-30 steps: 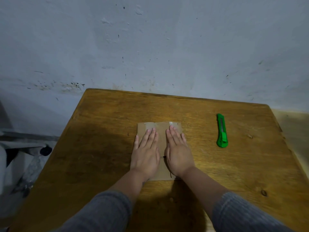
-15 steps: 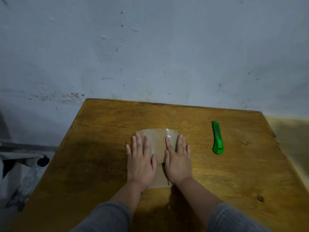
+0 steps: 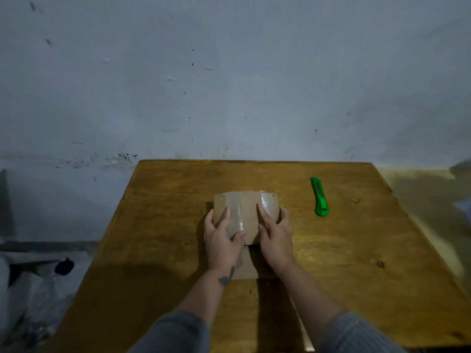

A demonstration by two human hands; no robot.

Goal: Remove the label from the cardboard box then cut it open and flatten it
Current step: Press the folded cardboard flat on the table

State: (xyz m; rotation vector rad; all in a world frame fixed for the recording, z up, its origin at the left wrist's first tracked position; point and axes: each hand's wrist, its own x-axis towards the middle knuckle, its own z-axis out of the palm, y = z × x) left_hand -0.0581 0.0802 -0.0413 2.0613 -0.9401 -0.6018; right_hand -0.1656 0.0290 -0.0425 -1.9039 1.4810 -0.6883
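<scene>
- The box point(image 3: 246, 215) lies near the middle of the table point(image 3: 356, 263), cut open and mostly flat. Its long axis runs from the person toward the wall. Its far half bows up off the wood, while the near flap lies flat between the wrists.
- Clear tape point(image 3: 267, 201) shines on the raised far part, beyond the right fingertips. A second strip runs along the middle fold, beside the left thumb.
- The left hand point(image 3: 221, 240) holds the box's left edge: the thumb lies on top near the fold and the fingers reach round the edge. Whether they curl under it I cannot tell.
- The right hand point(image 3: 275, 235) mirrors it on the right edge. The forefinger lies straight on the top face, pointing at the tape, and the outer fingers wrap past the right side.
- Both hands sit at the box's middle, level with each other, so the raised part lies just ahead of both grips. Neither hand is nearer to it.
- My judgement: the label and the cut are done, and flattening remains. The next push should go forward and down along the long axis, onto the bowed half.
- The knife point(image 3: 319, 197) lies well to the right of the right hand, parallel to the box and untouched.
</scene>
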